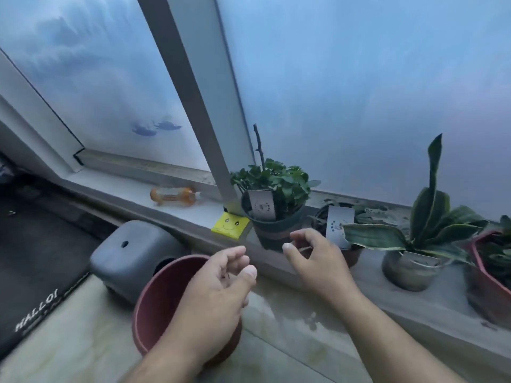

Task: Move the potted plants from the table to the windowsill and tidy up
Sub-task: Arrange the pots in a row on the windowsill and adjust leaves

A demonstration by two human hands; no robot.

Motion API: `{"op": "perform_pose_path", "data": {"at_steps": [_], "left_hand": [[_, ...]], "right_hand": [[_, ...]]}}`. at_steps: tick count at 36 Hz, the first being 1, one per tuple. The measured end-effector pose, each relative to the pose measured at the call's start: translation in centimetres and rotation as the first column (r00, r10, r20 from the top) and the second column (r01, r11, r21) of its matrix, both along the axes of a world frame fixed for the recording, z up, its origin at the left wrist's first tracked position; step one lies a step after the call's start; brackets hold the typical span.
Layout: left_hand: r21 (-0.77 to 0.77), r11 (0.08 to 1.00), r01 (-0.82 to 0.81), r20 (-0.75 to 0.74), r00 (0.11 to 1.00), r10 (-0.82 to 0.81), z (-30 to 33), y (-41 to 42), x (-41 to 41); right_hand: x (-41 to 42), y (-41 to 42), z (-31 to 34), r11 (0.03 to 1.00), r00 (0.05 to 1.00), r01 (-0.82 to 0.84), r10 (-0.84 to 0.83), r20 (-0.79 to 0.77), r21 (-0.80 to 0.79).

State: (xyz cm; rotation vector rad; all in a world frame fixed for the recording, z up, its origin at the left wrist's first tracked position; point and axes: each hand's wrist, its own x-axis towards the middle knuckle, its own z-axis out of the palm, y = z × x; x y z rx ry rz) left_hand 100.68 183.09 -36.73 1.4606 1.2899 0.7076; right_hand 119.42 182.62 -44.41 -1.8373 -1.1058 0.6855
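Note:
Several potted plants stand in a row on the windowsill (431, 305). A leafy green plant in a dark pot (272, 230) carries a white label. Right of it are a small dark pot (352, 254) with a label, a snake plant in a metal pot (409, 272) and a red pot (489, 283) at the frame edge. My right hand (315, 258) hovers just in front of the dark pot, fingers pinched on a thin pale stick (304, 248). My left hand (224, 277) hangs loosely curled and holds nothing, above an empty red-brown pot (160, 297) on the floor.
An orange bottle (174, 196) lies on the sill at the left. A yellow smiley-face box (231, 229) sits beside the window post (199, 92). A grey overturned plastic stool (130, 258) and a dark mat (36, 266) lie on the floor.

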Motion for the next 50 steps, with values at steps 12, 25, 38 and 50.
{"op": "perform_pose_path", "data": {"at_steps": [12, 25, 38, 50], "left_hand": [[0.081, 0.993, 0.084, -0.012, 0.996, -0.083, -0.2, 12.0, 0.1], [-0.001, 0.971, 0.238, 0.036, 0.971, -0.238, -5.8, 17.2, 3.4], [0.017, 0.932, 0.362, 0.100, 0.927, -0.362, -6.9, 17.8, 3.3], [0.015, 0.913, 0.407, 0.138, 0.904, -0.405, -7.8, 18.4, 3.2]], "right_hand": [[-1.3, 2.8, 2.6, 0.967, 0.958, 0.241, -0.224, 0.177, -0.080], [-5.9, 10.7, 1.9, 0.885, 0.891, 0.452, -0.452, 0.027, -0.110], [-7.7, 11.0, 1.2, 0.871, 0.870, 0.490, -0.490, -0.054, -0.015], [-8.2, 11.2, 1.3, 0.870, 0.869, 0.493, -0.492, -0.059, 0.011]]}}
